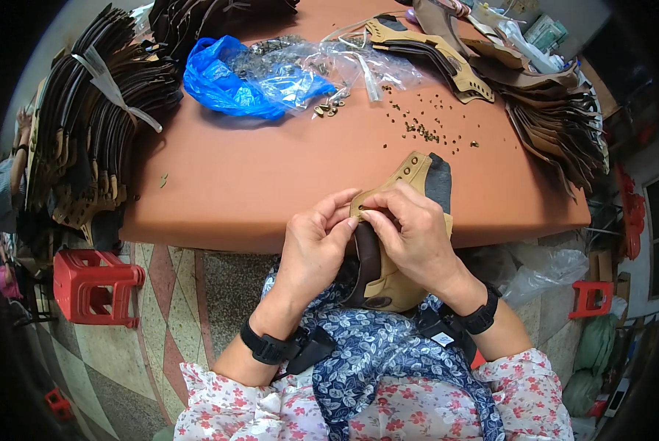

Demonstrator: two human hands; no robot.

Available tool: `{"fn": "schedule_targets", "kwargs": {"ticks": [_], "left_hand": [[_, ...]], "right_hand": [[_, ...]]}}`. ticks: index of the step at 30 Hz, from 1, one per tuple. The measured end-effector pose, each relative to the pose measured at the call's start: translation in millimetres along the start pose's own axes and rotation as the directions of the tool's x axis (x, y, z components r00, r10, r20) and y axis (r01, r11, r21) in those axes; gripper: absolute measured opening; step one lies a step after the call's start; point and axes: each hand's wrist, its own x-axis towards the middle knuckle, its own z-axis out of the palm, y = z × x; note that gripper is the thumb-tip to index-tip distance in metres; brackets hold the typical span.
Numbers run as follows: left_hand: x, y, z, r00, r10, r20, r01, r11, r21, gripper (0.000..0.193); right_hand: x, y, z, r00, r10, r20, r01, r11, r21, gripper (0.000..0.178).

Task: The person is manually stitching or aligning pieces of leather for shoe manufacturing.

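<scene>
A tan and dark brown shoe upper with a row of round eyelet holes is held at the table's front edge, its lower part over my lap. My left hand is closed, pinching the edge of the eyelet strip between thumb and fingers. Just beside it, my right hand is closed on the same strip, thumb and fingertip meeting next to a hole. Any tiny part between those fingertips is too small to make out. Small brass-coloured eyelets lie scattered on the table beyond my hands.
On the orange-brown table sit a blue plastic bag, a clear bag of small metal parts and another upper. Stacked uppers rise at left and right. A red stool stands left on the floor.
</scene>
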Motion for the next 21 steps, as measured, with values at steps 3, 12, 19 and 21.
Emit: {"fn": "schedule_targets", "kwargs": {"ticks": [3,12,19,21], "left_hand": [[-2.0,3.1,1.6,0.997,0.073,-0.010,-0.071,0.989,0.127,0.038],[-1.3,2.6,3.3,0.999,0.029,-0.023,-0.028,0.999,0.047,0.036],[0.7,2.8,-2.2,0.993,-0.116,0.010,0.116,0.980,-0.164,0.026],[1.1,1.6,-3.3,0.992,-0.127,0.021,0.129,0.975,-0.182,0.025]], "right_hand": [[2.2,-2.9,-2.7,1.000,-0.011,0.017,0.012,0.999,-0.037,0.005],[3.0,-3.6,-3.8,0.998,0.040,0.051,-0.039,0.999,-0.021,0.006],[-0.1,1.6,-6.5,0.996,0.088,0.010,-0.088,0.995,0.041,0.005],[-1.1,3.4,-9.1,0.993,0.118,-0.010,-0.118,0.992,0.053,0.005]]}}
